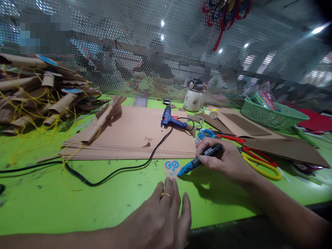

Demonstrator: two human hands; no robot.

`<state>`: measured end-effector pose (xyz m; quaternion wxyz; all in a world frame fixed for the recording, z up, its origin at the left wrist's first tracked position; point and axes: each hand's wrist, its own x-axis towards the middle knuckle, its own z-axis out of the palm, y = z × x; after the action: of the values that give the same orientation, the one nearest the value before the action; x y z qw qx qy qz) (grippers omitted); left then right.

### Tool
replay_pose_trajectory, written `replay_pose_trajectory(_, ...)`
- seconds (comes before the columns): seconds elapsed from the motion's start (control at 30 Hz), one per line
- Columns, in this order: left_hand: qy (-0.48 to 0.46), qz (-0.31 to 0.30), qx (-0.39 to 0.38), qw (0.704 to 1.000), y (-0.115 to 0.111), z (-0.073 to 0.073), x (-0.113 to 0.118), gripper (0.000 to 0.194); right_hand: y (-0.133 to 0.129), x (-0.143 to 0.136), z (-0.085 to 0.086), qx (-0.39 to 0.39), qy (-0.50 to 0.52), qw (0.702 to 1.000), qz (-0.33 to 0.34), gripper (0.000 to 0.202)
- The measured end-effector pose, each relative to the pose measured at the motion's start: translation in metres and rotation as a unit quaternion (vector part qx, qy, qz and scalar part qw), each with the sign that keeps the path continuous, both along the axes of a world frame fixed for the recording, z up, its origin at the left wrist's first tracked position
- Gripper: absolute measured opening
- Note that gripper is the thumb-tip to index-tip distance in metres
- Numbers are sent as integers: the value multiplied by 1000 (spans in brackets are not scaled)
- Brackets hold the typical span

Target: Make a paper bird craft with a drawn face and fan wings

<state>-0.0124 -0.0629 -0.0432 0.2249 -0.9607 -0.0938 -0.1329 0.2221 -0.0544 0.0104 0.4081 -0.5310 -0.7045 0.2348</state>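
Just below the middle of the frame, our right hand (224,159) grips a blue marker (190,166), its tip at the right edge of a small round brown piece (169,172) bearing two ringed eyes and smaller blue marks. Our left hand (158,211), at bottom centre, grasps nothing; its fingers stretch out to the piece's lower edge. Above, we see stacked brown sheets (135,121) with a blue glue gun (169,119) on them; at right lie red and yellow scissor handles (272,177).

Blue marker (191,166) — tilted, tip down, brown paper cutout (169,170) — flat, blue ringed eyes drawn
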Motion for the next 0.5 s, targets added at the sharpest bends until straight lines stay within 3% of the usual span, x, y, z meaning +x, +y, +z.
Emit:
replay_pose_trajectory(0.2,1,0,-2,1000,0,-2,1,43,1,-2,-3,13,17,1000,-15,5)
replay_pose_trajectory(0.33,-5,-2,-6,1000,0,-1,0,44,4,10,-8,31,87,995,-40,5)
replay_pose_trajectory(0.4,-6,-1,-4,1000,1,-2,1,45,7,20,-7,63,151,983,-77,4)
replay_pose_trajectory(0.5,-9,1,4,1000,3,-4,1,42,13,34,1,157,241,944,-163,6)
